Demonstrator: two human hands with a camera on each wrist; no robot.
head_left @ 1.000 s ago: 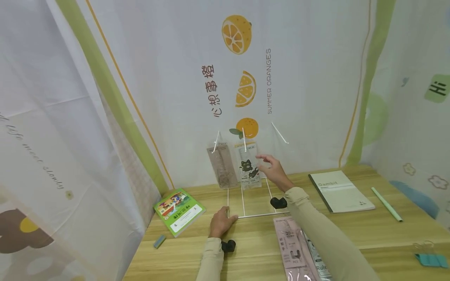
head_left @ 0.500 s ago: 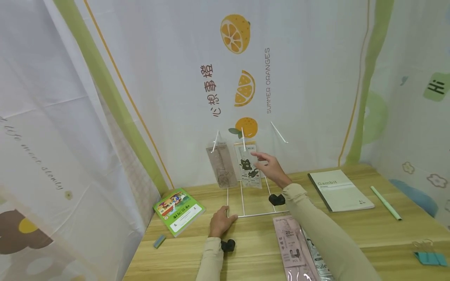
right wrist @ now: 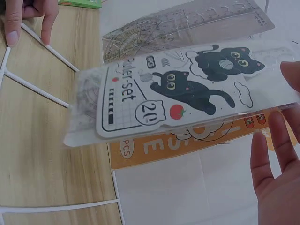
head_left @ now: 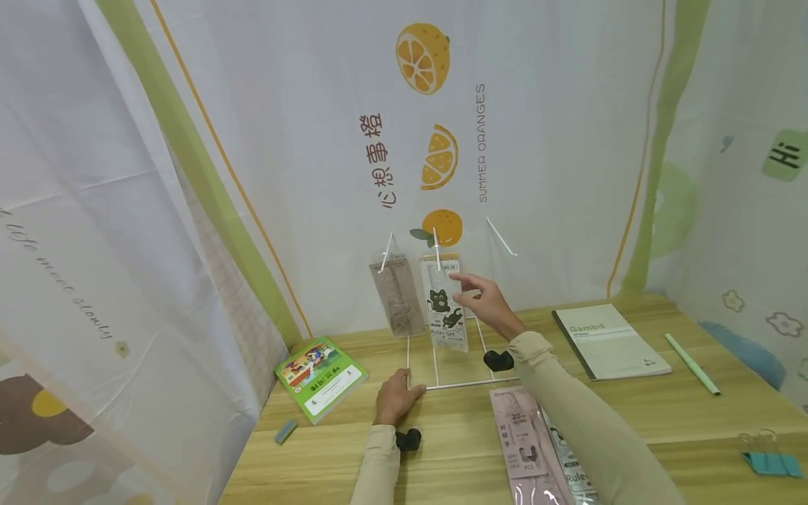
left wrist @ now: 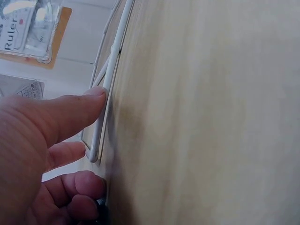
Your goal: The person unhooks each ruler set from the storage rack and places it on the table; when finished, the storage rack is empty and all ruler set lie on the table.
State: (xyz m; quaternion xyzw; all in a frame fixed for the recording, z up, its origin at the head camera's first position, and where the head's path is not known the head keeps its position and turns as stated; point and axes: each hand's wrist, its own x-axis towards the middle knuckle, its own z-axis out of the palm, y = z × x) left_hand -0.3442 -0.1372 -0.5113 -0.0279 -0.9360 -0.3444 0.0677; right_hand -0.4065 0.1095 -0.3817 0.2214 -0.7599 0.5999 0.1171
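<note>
A white wire display rack [head_left: 463,385] with hooks stands on the table. My left hand [head_left: 398,398] holds its front left corner, thumb on the front bar and index finger at the side wire [left wrist: 97,126]. On the middle hook hangs a ruler set in a clear packet with black cats [head_left: 445,305]. My right hand [head_left: 489,305] pinches this packet near its upper right edge, thumb on the front face and fingers behind [right wrist: 285,140]. Behind it in the right wrist view shows an orange-backed packet [right wrist: 187,145]. A greyish ruler packet [head_left: 399,298] hangs from the left hook.
The right hook [head_left: 501,237] bears nothing. Pink ruler packet [head_left: 520,442] and another cat ruler packet [head_left: 571,456] lie under my right forearm. Around them are a green book [head_left: 322,379], an eraser [head_left: 286,431], a notebook [head_left: 612,341], a light green stick [head_left: 692,363] and a teal binder clip [head_left: 771,463].
My right hand has moved slightly left onto the cat packet, whose lower end now stands out forward and lower. The left hand stays at the rack's corner.
</note>
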